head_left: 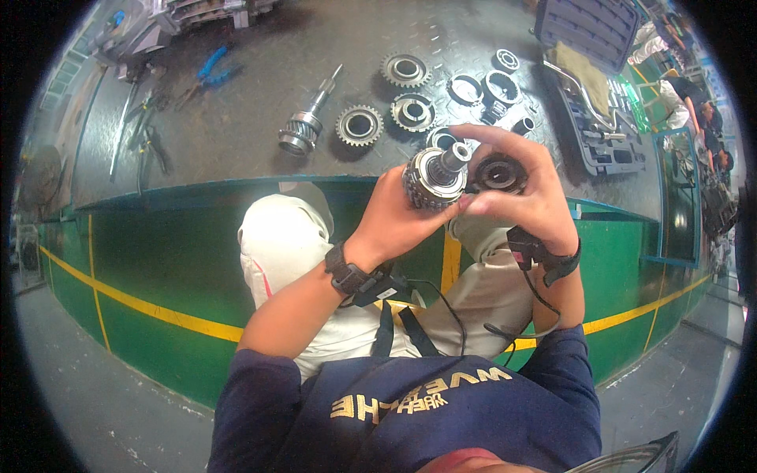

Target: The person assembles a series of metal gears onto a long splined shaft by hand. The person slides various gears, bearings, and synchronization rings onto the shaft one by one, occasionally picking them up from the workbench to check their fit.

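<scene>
Close to the table's front edge, my left hand (398, 211) is wrapped round a gear shaft (433, 178), a steel shaft with toothed rings on it. Its bare splined end tilts up and to the right. My right hand (530, 177) curves in from the other side, thumb tip against the shaft's toothed part and index finger arched above it. Within that curve sits a dark ring gear (501, 173), held by the right hand as far as I can see; its lower fingers are hidden. A pale metal ring (443, 139) shows partly beneath the index fingertip.
On the dark metal table (236, 150) lie another gear shaft (304, 126), loose gears (359, 126), thin rings (501, 87) and a bearing (507, 59). Blue-handled pliers (211, 67) lie at left. An open tool case (591, 118) stands at right. Other people (694, 102) are far right.
</scene>
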Tool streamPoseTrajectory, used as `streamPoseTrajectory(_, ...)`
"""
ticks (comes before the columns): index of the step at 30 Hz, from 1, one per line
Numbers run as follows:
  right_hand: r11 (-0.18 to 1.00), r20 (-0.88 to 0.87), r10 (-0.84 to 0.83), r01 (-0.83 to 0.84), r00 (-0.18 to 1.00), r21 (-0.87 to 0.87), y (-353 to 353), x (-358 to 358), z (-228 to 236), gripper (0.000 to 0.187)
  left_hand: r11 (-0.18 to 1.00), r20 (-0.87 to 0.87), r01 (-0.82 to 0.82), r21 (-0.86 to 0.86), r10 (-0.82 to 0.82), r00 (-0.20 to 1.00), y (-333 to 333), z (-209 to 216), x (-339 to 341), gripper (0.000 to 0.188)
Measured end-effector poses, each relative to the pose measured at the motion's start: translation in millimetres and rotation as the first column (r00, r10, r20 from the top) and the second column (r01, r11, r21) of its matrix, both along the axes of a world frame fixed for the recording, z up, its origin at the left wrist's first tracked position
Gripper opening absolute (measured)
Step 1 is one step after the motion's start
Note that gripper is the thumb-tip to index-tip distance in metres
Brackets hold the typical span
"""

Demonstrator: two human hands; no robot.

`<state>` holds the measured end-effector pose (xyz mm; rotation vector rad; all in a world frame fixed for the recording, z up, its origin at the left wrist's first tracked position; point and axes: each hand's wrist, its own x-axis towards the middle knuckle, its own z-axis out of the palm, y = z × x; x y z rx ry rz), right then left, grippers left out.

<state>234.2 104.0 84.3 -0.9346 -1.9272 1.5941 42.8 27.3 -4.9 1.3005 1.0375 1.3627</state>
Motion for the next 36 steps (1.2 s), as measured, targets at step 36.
streamPoseTrajectory(36,0.743,0.462,-0.535,0.134,0.708,0.656,30.3,61.6,-59.9,0.055,0.968,-0.044,-0.014,-0.252,0.003,0.999,-5.5,-18.9,-8.2,0.037)
